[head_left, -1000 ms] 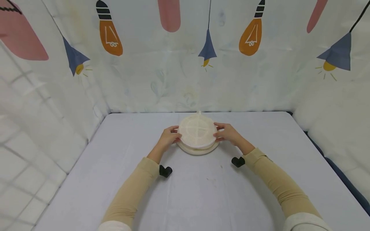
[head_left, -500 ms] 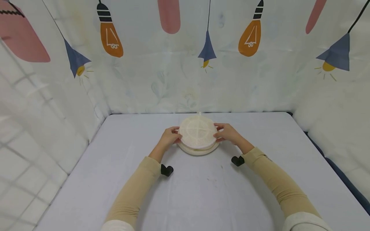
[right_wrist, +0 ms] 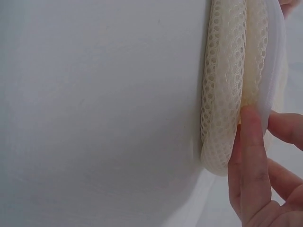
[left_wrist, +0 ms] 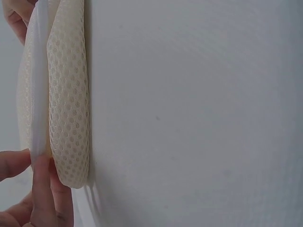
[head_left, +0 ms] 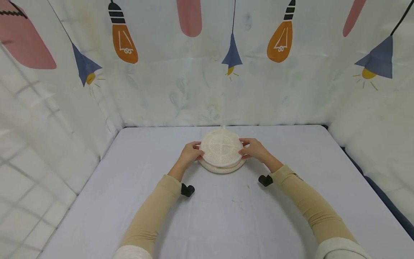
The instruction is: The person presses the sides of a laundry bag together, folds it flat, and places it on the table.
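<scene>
A round, cream mesh laundry bag (head_left: pixel 221 147) lies flattened near the far edge of the table, with a small loop at its back. White edging runs round its upper disc, and a thicker honeycomb-mesh layer (left_wrist: pixel 68 104) shows beneath, low against the tabletop. My left hand (head_left: pixel 191 152) pinches the bag's left edge; in the left wrist view, thumb and forefinger meet at the white edging (left_wrist: pixel 39 94). On the opposite side my right hand (head_left: pixel 255 148) pinches the edge likewise, fingertips tucked between the two layers in the right wrist view. The bag's underside is hidden.
A white cloth covers the table (head_left: pixel 220 216). Behind it hangs a pale curtain (head_left: pixel 155 90) printed with lamps and bulbs, and similar curtains close in the left and right sides. Black heart-shaped pieces (head_left: pixel 187 190) sit at both cuffs.
The left forearm has shifted slightly to the right and up. Both hands keep their hold on the mesh laundry bag, which stays in place.
</scene>
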`<state>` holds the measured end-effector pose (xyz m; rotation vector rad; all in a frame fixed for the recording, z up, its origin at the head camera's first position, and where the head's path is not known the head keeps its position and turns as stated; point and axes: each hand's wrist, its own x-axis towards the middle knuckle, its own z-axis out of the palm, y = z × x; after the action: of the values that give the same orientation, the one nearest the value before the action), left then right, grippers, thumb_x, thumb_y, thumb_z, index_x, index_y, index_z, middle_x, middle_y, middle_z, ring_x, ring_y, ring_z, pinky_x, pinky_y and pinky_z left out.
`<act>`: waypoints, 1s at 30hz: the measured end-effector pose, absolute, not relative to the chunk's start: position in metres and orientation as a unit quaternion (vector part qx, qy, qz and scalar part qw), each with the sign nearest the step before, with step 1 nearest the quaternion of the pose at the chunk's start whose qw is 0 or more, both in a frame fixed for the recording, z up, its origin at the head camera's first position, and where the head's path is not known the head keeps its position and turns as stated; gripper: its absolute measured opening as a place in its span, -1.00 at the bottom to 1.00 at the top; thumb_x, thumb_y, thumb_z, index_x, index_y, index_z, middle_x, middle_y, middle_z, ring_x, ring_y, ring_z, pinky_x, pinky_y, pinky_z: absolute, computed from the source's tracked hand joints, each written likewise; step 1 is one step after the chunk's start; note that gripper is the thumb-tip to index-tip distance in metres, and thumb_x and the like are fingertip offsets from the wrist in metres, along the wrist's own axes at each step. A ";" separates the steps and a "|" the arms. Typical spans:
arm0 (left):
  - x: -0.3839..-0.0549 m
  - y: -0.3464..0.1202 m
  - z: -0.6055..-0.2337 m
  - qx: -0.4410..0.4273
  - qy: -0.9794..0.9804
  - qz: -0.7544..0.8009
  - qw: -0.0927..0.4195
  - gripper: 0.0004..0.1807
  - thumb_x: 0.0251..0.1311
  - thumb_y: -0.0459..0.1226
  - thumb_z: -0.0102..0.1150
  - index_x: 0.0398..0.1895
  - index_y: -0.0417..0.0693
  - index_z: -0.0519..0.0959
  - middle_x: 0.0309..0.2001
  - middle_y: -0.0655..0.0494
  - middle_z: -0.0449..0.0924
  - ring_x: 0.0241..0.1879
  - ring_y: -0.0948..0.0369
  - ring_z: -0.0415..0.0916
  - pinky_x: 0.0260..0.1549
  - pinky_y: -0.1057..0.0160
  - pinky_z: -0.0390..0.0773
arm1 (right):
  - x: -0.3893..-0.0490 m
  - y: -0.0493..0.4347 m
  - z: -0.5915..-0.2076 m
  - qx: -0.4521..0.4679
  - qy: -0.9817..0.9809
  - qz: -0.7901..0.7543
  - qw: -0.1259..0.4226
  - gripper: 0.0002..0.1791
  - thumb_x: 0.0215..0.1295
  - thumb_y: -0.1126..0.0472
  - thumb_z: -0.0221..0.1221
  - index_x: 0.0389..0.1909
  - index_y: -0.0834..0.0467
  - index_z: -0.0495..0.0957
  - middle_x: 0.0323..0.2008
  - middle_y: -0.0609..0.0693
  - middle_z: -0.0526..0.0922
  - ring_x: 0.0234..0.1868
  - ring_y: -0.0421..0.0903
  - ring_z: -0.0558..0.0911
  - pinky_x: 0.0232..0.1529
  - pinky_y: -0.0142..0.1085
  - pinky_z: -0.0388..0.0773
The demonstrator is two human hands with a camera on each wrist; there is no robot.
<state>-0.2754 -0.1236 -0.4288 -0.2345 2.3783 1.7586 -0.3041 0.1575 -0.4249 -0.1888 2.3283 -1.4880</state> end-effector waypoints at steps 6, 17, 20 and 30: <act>-0.277 -0.122 -0.429 -0.077 0.809 0.576 0.087 -0.38 0.26 -0.55 0.21 0.42 -0.32 0.39 0.05 -0.21 0.46 -0.27 0.17 0.50 -0.28 0.36 0.65 | -0.302 0.157 -0.425 -0.061 0.838 -0.513 0.175 -0.21 0.30 0.48 0.25 0.52 0.39 0.18 0.34 0.39 0.32 -0.32 -0.09 0.68 -0.18 -0.27 0.72; -0.276 -0.123 -0.429 -0.081 0.819 0.563 0.078 -0.38 0.24 -0.56 0.21 0.41 -0.33 0.40 0.05 -0.22 0.47 -0.28 0.16 0.51 -0.28 0.34 0.66 | -0.301 0.153 -0.424 -0.078 0.853 -0.489 0.165 -0.23 0.29 0.48 0.26 0.51 0.39 0.21 0.32 0.38 0.36 -0.37 -0.11 0.70 -0.22 -0.29 0.72; -0.276 -0.122 -0.428 -0.081 0.823 0.557 0.077 -0.40 0.23 -0.56 0.20 0.39 -0.36 0.41 0.04 -0.23 0.48 -0.31 0.17 0.51 -0.32 0.36 0.64 | -0.304 0.154 -0.424 -0.080 0.855 -0.483 0.172 -0.22 0.30 0.47 0.26 0.51 0.40 0.20 0.32 0.39 0.36 -0.37 -0.11 0.70 -0.22 -0.29 0.71; -0.276 -0.120 -0.427 -0.085 0.834 0.539 0.083 -0.40 0.25 -0.54 0.21 0.40 -0.34 0.41 0.06 -0.24 0.48 -0.29 0.15 0.53 -0.26 0.31 0.68 | -0.312 0.157 -0.427 -0.071 0.846 -0.486 0.209 -0.22 0.34 0.45 0.28 0.53 0.37 0.17 0.26 0.33 0.40 -0.36 -0.13 0.71 -0.19 -0.29 0.71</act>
<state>-0.2762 -0.1199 -0.4267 -0.2530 2.4889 1.6107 -0.3122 0.1571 -0.4271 -0.1971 2.3529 -1.3529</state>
